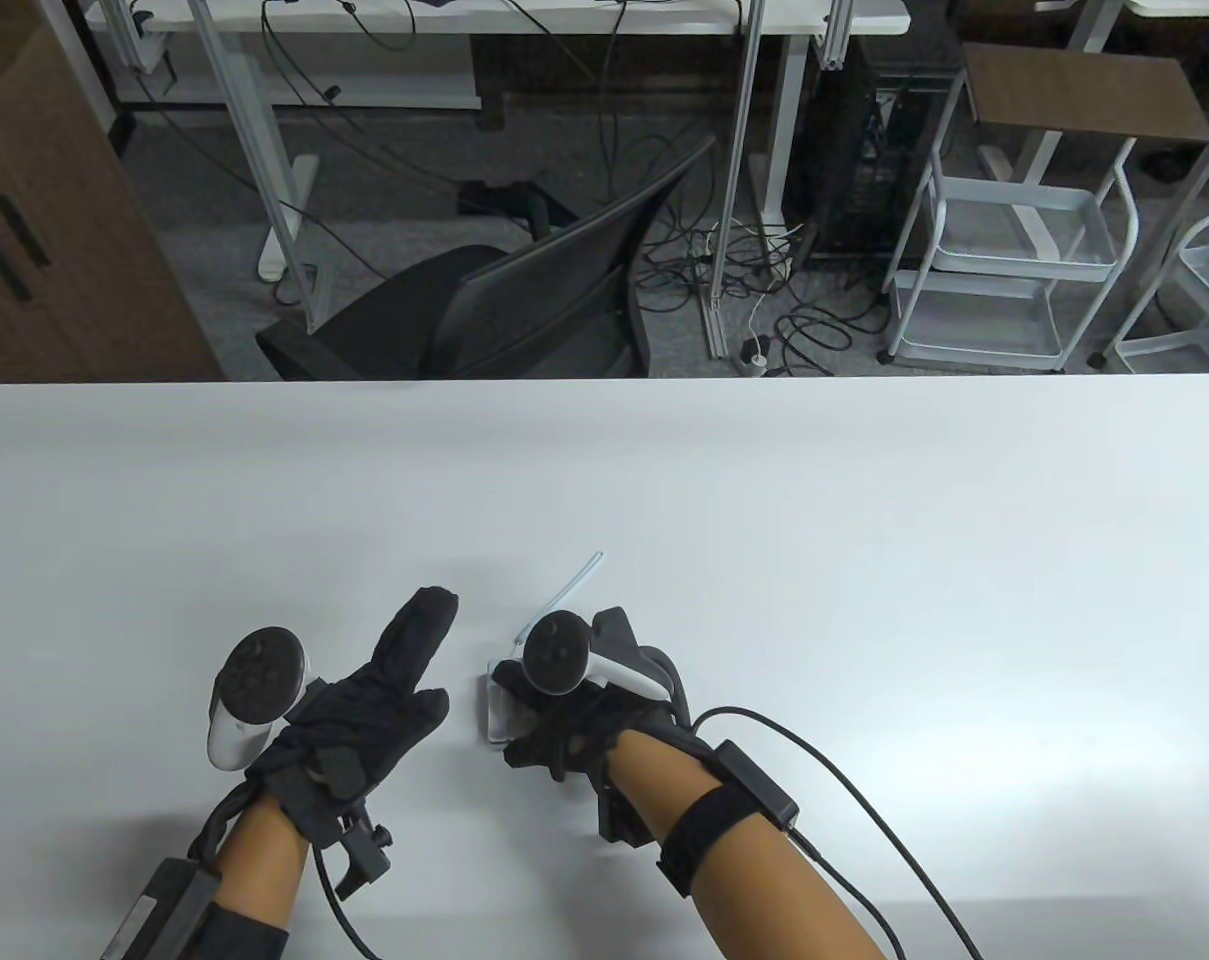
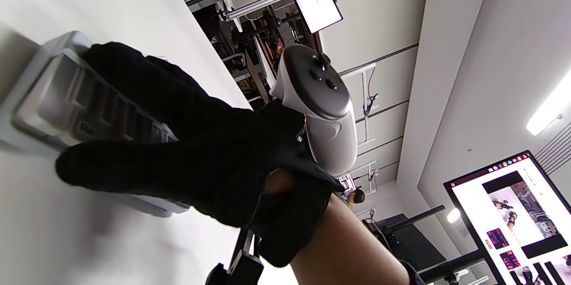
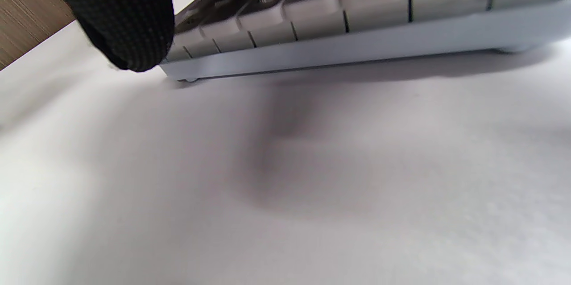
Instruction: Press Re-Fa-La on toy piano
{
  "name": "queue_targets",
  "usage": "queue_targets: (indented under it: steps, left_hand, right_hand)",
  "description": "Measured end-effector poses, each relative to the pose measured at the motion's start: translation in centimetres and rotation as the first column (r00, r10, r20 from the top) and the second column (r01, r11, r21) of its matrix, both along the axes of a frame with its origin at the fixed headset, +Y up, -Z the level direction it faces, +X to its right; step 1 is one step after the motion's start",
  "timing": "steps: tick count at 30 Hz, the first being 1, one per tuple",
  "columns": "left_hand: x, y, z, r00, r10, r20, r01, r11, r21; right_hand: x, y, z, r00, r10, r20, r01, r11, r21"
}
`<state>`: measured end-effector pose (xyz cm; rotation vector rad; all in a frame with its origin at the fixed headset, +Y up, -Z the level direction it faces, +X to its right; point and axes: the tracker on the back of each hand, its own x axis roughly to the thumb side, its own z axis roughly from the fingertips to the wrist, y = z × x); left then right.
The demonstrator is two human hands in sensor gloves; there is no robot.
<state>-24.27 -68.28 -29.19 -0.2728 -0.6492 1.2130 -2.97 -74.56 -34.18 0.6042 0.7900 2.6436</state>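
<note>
The toy piano point(image 1: 494, 712) is a small pale blue box with white keys, mostly hidden under my right hand point(image 1: 549, 715). In the left wrist view the piano point(image 2: 49, 97) shows a key marked "Re" point(image 2: 84, 130). My right hand point(image 2: 178, 142) lies over the keys, its fingers point(image 2: 125, 66) on top and its thumb stretched along the front edge. Which key is pressed is hidden. The right wrist view shows the key row point(image 3: 357, 8) close up and one gloved fingertip point(image 3: 120, 17) at the piano's end. My left hand point(image 1: 404, 650) rests open on the table, left of the piano and apart from it.
A thin pale antenna point(image 1: 574, 580) sticks out from the piano toward the far side. The white table point(image 1: 864, 560) stretches far and right of the hands. A black office chair point(image 1: 524, 300) stands beyond the far edge.
</note>
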Motion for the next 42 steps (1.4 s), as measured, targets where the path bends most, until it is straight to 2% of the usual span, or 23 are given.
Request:
queue_targets:
  steps: [32, 35, 42]
  left_hand:
    - [0.1, 0.0, 0.0, 1.000, -0.002, 0.003, 0.002, 1.000, -0.002]
    - [0.1, 0.0, 0.0, 1.000, 0.000, 0.002, 0.000, 1.000, -0.001]
    - [0.2, 0.0, -0.1, 1.000, 0.005, -0.003, -0.005, 1.000, 0.000]
  right_hand:
    - [0.2, -0.1, -0.2, 0.999, -0.039, 0.012, 0.039, 0.999, -0.034]
    - [0.8, 1.0, -0.4, 0.994, -0.109, 0.024, 0.109, 0.994, -0.012]
    - [4.3, 6.5, 0.6, 0.943, -0.327, 0.062, 0.320, 0.942, 0.097]
